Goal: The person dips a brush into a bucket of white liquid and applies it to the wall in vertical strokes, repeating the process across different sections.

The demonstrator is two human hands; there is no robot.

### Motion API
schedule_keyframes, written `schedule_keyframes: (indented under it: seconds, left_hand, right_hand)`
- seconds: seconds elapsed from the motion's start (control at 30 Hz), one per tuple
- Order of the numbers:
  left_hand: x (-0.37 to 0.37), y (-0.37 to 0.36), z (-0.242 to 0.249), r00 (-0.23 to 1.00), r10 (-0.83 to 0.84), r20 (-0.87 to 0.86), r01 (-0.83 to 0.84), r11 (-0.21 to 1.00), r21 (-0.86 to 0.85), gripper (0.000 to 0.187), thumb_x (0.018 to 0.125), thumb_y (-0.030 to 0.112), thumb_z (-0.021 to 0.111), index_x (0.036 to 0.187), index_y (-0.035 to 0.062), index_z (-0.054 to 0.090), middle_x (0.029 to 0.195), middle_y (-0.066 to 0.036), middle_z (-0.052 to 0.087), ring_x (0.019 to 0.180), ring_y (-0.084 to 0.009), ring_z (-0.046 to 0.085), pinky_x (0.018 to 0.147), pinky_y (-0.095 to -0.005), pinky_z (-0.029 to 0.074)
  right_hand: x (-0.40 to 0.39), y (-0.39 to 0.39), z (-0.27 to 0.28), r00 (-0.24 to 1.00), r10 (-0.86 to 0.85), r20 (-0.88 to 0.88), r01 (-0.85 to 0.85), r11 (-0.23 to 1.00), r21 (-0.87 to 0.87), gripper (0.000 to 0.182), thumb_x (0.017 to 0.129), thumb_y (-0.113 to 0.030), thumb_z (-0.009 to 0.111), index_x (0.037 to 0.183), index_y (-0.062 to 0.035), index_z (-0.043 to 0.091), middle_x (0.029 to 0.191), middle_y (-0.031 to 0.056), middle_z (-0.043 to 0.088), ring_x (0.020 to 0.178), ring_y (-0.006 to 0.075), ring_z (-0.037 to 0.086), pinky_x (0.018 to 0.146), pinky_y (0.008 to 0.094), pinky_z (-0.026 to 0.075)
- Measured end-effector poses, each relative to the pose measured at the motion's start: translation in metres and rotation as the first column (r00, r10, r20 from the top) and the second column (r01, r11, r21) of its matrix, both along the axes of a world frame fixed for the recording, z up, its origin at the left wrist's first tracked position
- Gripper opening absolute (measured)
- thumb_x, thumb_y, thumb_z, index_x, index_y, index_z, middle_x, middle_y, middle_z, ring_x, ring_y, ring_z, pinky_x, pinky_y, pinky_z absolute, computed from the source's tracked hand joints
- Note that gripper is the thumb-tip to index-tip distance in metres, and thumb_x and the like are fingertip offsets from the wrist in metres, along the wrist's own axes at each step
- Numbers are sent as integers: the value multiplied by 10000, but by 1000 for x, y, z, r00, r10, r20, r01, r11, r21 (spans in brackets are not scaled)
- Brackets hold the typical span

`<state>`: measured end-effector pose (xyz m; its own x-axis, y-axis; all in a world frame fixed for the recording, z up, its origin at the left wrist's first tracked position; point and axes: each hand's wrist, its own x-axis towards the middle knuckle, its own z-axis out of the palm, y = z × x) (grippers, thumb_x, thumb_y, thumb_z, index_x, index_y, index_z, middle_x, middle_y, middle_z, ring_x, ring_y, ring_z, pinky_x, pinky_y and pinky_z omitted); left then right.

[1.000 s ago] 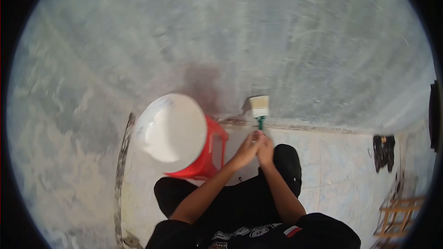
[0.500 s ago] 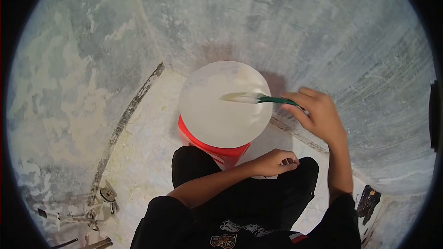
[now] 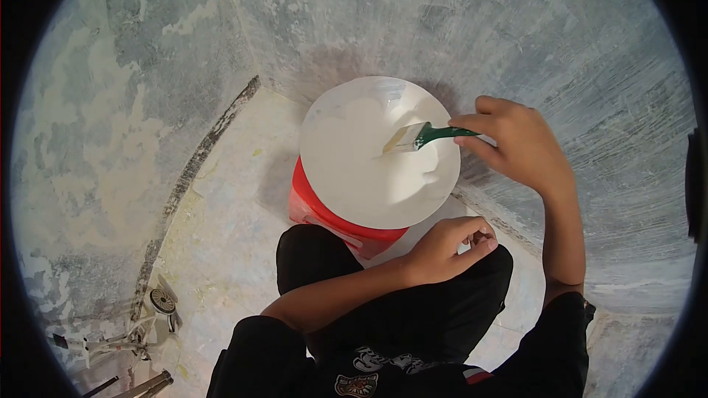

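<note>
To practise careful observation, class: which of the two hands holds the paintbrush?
The right hand, gripping the green-handled paintbrush; the left hand, loosely curled lower in view, holds no brush.

At centre right, the right hand [image 3: 522,140] covers the end of the paintbrush's [image 3: 441,133] handle; whether the bristles [image 3: 399,141] touch anything is unclear. The left hand's [image 3: 447,252] palm is out of sight. The white basin [image 3: 346,169] hides much of the red stool [image 3: 310,203]. Lower left, small clutter [image 3: 158,313] defies identification; far right, a dark shape [image 3: 694,184] is cut off.
</note>
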<state>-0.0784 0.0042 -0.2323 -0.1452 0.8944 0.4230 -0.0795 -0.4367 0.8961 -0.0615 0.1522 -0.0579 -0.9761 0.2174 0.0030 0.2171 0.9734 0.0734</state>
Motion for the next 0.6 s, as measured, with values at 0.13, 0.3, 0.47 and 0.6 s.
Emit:
schedule_keyframes:
  seconds: [0.13, 0.3, 0.47, 0.6]
  left_hand:
    - [-2, 0, -1, 1000, 8, -30, -9, 1000, -16, 149, 983, 145, 662, 980, -4, 654, 842, -82, 677, 763, -152, 631, 731, -301, 496]
    - [-8, 7, -10, 997, 58, -49, -58, 998, -7, 171, 989, 158, 652, 967, -12, 654, 826, -83, 669, 754, -155, 625, 730, -299, 494]
    - [-10, 6, -11, 995, 65, -70, -68, 997, -41, 204, 999, 185, 643, 962, -16, 649, 809, -77, 661, 747, -153, 609, 730, -299, 492]
    - [-11, 5, -11, 995, 76, -70, -80, 994, -68, 212, 1003, 194, 640, 964, -15, 650, 813, -78, 662, 758, -150, 612, 738, -297, 491]
  right_hand:
    - [-6, 5, -28, 987, 113, -111, -117, 993, -30, 218, 924, -305, 663, 963, -115, 762, 819, 92, 648, 773, 308, 666, 658, 427, 523]
    - [-11, 28, -16, 972, 119, -200, -164, 960, -226, 320, 922, -306, 646, 820, -14, 730, 709, 147, 650, 652, 328, 622, 604, 425, 473]
    - [-28, 43, -33, 991, -133, 0, 122, 911, -395, 400, 888, -327, 667, 711, 30, 703, 543, 135, 539, 510, 239, 483, 535, 389, 390]
    - [-33, 52, -26, 984, -167, 66, 175, 820, -545, 411, 882, -353, 679, 697, 12, 723, 520, 74, 528, 498, 145, 447, 513, 356, 352]
